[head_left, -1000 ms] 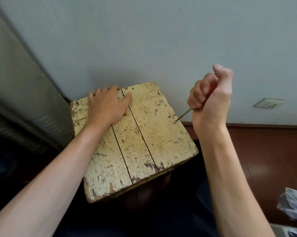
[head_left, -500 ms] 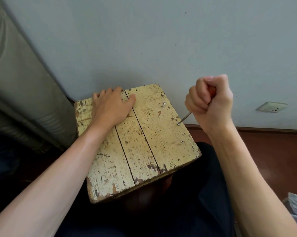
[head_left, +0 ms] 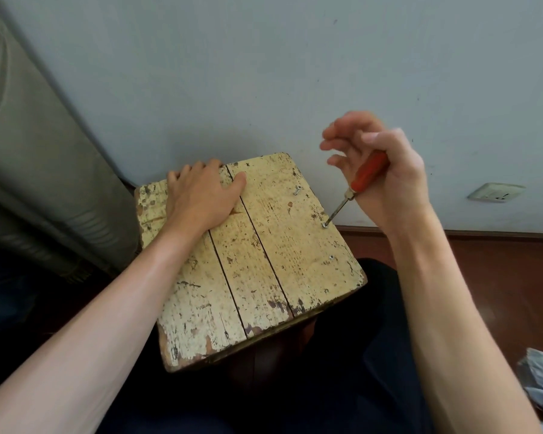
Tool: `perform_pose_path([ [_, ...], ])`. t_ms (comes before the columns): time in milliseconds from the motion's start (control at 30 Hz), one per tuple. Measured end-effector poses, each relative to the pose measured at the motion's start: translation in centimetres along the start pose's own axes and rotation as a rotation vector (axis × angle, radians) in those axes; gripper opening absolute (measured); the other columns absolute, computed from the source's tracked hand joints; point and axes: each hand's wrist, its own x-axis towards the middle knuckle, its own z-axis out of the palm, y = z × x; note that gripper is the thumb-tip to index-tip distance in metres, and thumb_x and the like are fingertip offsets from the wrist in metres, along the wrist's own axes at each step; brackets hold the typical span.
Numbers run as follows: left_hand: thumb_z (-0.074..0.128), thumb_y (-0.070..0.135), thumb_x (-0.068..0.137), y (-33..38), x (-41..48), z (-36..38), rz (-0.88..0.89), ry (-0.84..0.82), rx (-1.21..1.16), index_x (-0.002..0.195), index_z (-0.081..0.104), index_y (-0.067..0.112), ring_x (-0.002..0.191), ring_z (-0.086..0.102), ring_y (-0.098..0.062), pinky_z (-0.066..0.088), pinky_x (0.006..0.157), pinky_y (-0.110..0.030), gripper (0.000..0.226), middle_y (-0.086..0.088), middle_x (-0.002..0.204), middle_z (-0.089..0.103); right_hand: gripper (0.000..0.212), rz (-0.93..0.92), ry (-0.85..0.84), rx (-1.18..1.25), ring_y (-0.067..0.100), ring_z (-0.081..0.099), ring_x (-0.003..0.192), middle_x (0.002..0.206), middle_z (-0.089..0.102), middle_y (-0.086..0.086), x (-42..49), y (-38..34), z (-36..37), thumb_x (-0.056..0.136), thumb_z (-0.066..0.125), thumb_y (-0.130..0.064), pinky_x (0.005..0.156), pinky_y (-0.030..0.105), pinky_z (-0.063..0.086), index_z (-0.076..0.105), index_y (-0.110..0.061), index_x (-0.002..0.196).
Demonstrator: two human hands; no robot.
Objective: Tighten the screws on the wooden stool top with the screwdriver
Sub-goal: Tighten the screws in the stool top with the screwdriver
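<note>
The wooden stool top point(head_left: 264, 261) is worn, yellow-painted planks, seen from above. My left hand point(head_left: 201, 195) lies flat on its far left part, fingers spread. My right hand point(head_left: 379, 173) holds a screwdriver point(head_left: 362, 178) with an orange-red handle; the fingers are loosened and partly lifted off the handle. Its metal tip sits on a screw point(head_left: 325, 225) near the right edge. A second screw point(head_left: 297, 191) sticks up farther back, and a third point(head_left: 331, 257) lies nearer to me along the same edge.
A pale wall rises right behind the stool, with a socket plate point(head_left: 495, 192) low at the right. A grey padded surface point(head_left: 29, 183) leans at the left. Reddish floor point(head_left: 498, 277) lies to the right, with crumpled paper point(head_left: 542, 377) at the lower right.
My right hand has gone from a tight fist around the handle to a loose grip with fingers spread, showing the orange handle. The tip stays on the same screw. My left hand has not moved.
</note>
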Motion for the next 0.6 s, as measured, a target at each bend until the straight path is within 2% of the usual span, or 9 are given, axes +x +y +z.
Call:
perform_pose_path([
  [33,0.025,0.074,0.094,0.0,0.0,0.0,-0.001,-0.001,0.003,0.138,0.054,0.021,0.121,0.051,-0.03,0.03,0.102,-0.047,0.075,-0.008,0.129,0.061,0.043,0.041,-0.103,-0.012,0.021,0.074,0.086,0.092,0.079,0.005,0.1,-0.2,-0.2,0.092,0.036,-0.017,0.076,0.027,0.055,0.079,-0.016,0.089],
  [100,0.024,0.075,0.093,-0.1,0.0,0.0,-0.002,-0.002,0.003,0.138,0.054,0.021,0.121,0.051,-0.03,0.03,0.102,-0.046,0.076,-0.008,0.129,0.061,0.055,0.105,-0.237,-0.076,0.024,0.073,0.067,0.074,0.078,0.008,0.0,-0.4,-0.1,0.096,0.03,-0.019,0.068,0.028,0.055,0.077,-0.02,0.068],
  [200,0.024,0.075,0.093,-0.1,0.0,0.1,0.0,-0.004,-0.001,0.139,0.053,0.021,0.121,0.051,-0.029,0.03,0.102,-0.046,0.077,-0.007,0.129,0.061,0.052,0.11,-0.196,-0.12,0.018,0.043,0.036,0.041,0.049,0.002,-0.2,0.0,0.3,0.093,0.032,-0.02,0.047,0.022,0.038,0.054,-0.022,0.046],
  [267,0.024,0.075,0.093,0.0,0.0,0.1,0.003,-0.005,-0.004,0.139,0.053,0.021,0.121,0.051,-0.029,0.03,0.102,-0.046,0.077,-0.007,0.13,0.061,0.047,0.089,-0.107,-0.088,0.012,0.025,0.035,0.037,0.032,-0.004,-0.4,0.3,0.5,0.091,0.034,-0.02,0.044,0.021,0.022,0.038,-0.024,0.044],
  [333,0.024,0.075,0.093,-0.1,0.0,0.2,0.004,-0.004,0.001,0.14,0.053,0.021,0.122,0.051,-0.029,0.03,0.102,-0.046,0.077,-0.007,0.13,0.061,0.044,0.036,0.032,-0.057,0.01,0.017,0.038,0.04,0.025,-0.007,-0.7,0.8,1.1,0.089,0.036,-0.021,0.046,0.02,0.015,0.029,-0.023,0.046],
  [400,0.023,0.075,0.093,-0.1,0.1,0.2,0.005,-0.006,0.008,0.14,0.053,0.021,0.122,0.051,-0.029,0.031,0.103,-0.047,0.077,-0.007,0.13,0.061,0.042,-0.054,0.293,-0.008,0.013,0.013,0.043,0.045,0.021,-0.007,-1.1,1.2,2.2,0.09,0.038,-0.023,0.048,0.021,0.012,0.026,-0.024,0.049],
  [500,0.024,0.075,0.094,-0.1,0.1,0.2,0.006,-0.006,0.017,0.139,0.053,0.021,0.121,0.051,-0.03,0.031,0.102,-0.047,0.076,-0.007,0.13,0.061,0.049,-0.188,0.709,0.124,0.017,0.013,0.048,0.052,0.02,-0.005,-1.3,1.6,3.6,0.101,0.038,-0.019,0.049,0.023,0.012,0.028,-0.025,0.054],
  [567,0.025,0.075,0.094,-0.1,0.1,0.1,0.003,-0.003,0.012,0.139,0.053,0.021,0.122,0.051,-0.029,0.03,0.102,-0.046,0.075,-0.007,0.13,0.061,0.053,-0.226,0.797,0.152,0.016,0.016,0.048,0.053,0.023,-0.006,-1.4,1.7,3.8,0.106,0.039,-0.019,0.048,0.023,0.015,0.031,-0.025,0.054],
  [600,0.025,0.075,0.094,-0.1,0.1,0.1,0.003,-0.001,0.009,0.139,0.053,0.021,0.121,0.051,-0.029,0.03,0.102,-0.046,0.075,-0.007,0.13,0.061,0.053,-0.221,0.768,0.145,0.016,0.018,0.048,0.053,0.024,-0.006,-1.5,1.7,3.5,0.107,0.04,-0.021,0.047,0.023,0.016,0.033,-0.025,0.054],
])
